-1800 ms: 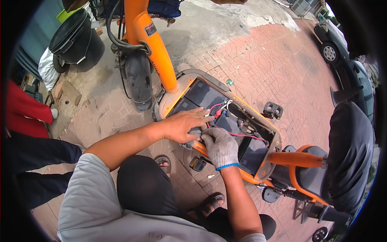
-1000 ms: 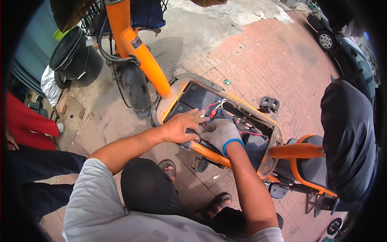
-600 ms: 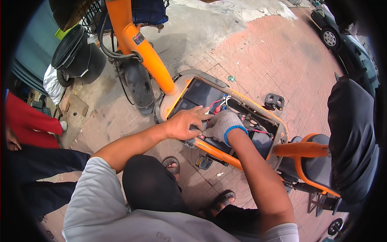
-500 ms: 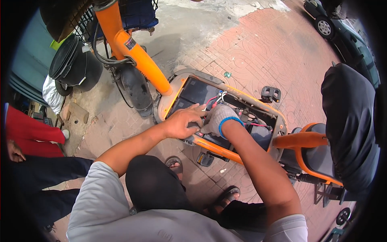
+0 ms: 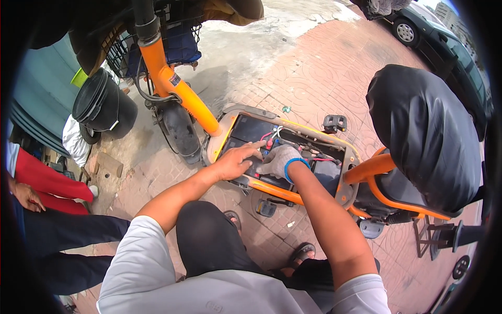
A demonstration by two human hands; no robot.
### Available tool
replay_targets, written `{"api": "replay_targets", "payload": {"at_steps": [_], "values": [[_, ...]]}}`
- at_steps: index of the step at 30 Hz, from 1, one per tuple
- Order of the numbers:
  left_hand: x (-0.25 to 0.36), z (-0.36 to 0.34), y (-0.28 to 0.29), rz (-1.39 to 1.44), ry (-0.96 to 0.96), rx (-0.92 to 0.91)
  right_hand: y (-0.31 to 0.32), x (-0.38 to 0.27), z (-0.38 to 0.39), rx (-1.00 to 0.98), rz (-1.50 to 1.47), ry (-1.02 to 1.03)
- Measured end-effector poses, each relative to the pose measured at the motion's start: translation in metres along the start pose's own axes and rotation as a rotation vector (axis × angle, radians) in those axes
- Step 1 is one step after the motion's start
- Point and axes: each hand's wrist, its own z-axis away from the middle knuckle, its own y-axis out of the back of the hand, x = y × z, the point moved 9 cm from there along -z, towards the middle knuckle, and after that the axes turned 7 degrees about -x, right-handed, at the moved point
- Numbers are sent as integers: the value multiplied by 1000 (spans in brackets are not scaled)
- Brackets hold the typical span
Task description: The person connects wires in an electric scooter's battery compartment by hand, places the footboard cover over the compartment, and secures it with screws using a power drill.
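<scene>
An orange electric bike frame [image 5: 272,194] stands before me, its floor compartment uncovered. Dark batteries [image 5: 252,129] fill it, with red and white wires [image 5: 277,132] running among them. My bare left hand [image 5: 235,162] rests over the batteries at the compartment's left half, its fingers stretched to the right. My right hand [image 5: 283,159], in a grey knitted glove with a blue cuff, reaches into the middle, close to the left fingertips. Its fingers are bent together; whatever lies between them is too small to make out. A red terminal cap [image 5: 270,142] sits just above the hands.
A black bucket [image 5: 112,107] stands at the left beside a brick [image 5: 111,166]. A person in dark trousers [image 5: 78,230] is close on my left. The covered bike seat [image 5: 423,136] rises at the right, pedals [image 5: 334,123] jut out, and a dark car [image 5: 444,57] is parked behind.
The view has shifted, bringing the seat further in. My gloved hand has turned slightly, showing more of its thumb side. My left hand stays over the batteries.
</scene>
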Motion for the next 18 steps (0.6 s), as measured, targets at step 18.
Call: {"api": "replay_targets", "payload": {"at_steps": [18], "values": [[9,-28,20,-421,-72,461,-8,-8,23,233,-23,129]]}}
